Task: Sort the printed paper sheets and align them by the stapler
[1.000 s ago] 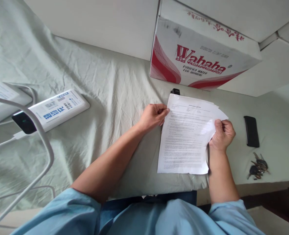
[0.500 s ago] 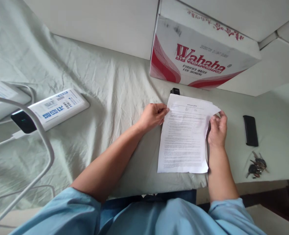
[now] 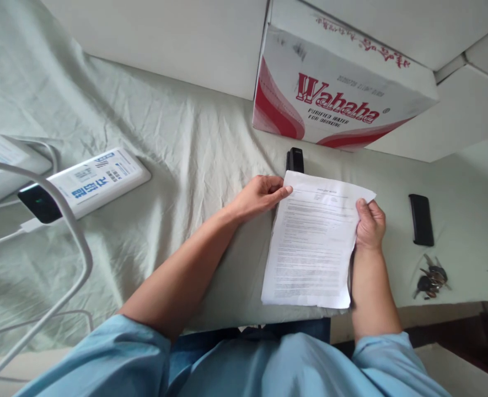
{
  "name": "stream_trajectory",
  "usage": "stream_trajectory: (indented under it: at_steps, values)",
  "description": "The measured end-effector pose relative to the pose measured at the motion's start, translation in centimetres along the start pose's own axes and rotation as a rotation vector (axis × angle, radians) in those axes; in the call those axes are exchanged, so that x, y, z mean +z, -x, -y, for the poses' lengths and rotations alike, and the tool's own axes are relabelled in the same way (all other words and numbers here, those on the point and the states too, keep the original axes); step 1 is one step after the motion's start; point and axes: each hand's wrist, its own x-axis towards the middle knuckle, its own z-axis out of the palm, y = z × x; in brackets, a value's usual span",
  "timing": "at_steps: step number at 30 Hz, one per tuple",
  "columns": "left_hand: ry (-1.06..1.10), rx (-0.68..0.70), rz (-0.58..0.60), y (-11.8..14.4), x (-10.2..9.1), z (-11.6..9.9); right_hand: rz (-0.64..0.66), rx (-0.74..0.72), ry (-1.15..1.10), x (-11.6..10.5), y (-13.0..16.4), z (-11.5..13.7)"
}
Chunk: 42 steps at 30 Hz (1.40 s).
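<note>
Head view: single camera, looking down at both hands over a cloth-covered surface.
Left hand (image 3: 260, 196): fingers pinched on the upper left corner of the printed paper stack (image 3: 312, 242), thumb on top.
Right hand (image 3: 370, 223): closed round the stack's right edge near the top, thumb over the front sheet.
Paper stack: between the two hands, lower edge near the table's front edge; whether it rests flat or is slightly lifted, cannot tell.
Step in hand: by the look of it, squaring the sheets into one even pile.
Next move calls for: probably both grips held firm so the edges keep flush.
Black stapler (image 3: 295, 160): just beyond the left fingertips, partly hidden by the top of the stack.
Black phone (image 3: 421, 219): to the right of the right hand, flat, glossy slab.
Bunch of keys (image 3: 430, 277): nearer than the phone, metal with dark heads.
Wahaha water carton (image 3: 338, 94): far side of both hands, printed cardboard, scuffed.
Power strip (image 3: 89, 182): well left of the left hand, white plastic, cables trailing.
Cloth (image 3: 177, 143): pale green, creased, matte.
</note>
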Motion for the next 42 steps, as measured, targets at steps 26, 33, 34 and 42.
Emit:
stream_trajectory:
  at_steps: [26, 33, 34, 42]
  values:
    - [-0.556, 0.046, -0.240, -0.9, 1.6, 1.2, 0.238, -0.076, 0.668, -0.4, 0.3, 0.8]
    - [-0.743, 0.070, -0.355, -1.0, 2.6, 2.3, 0.166, -0.153, 0.768, 0.3, 0.4, 1.2]
    - [-0.760, 0.067, -0.350, -1.1, 2.7, 2.5, 0.153, -0.171, 0.775, 0.4, 0.4, 1.2]
    - [-0.700, 0.370, -0.365, -1.2, 1.9, 3.5, 0.077, -0.260, 0.763, 0.1, -0.2, 1.0]
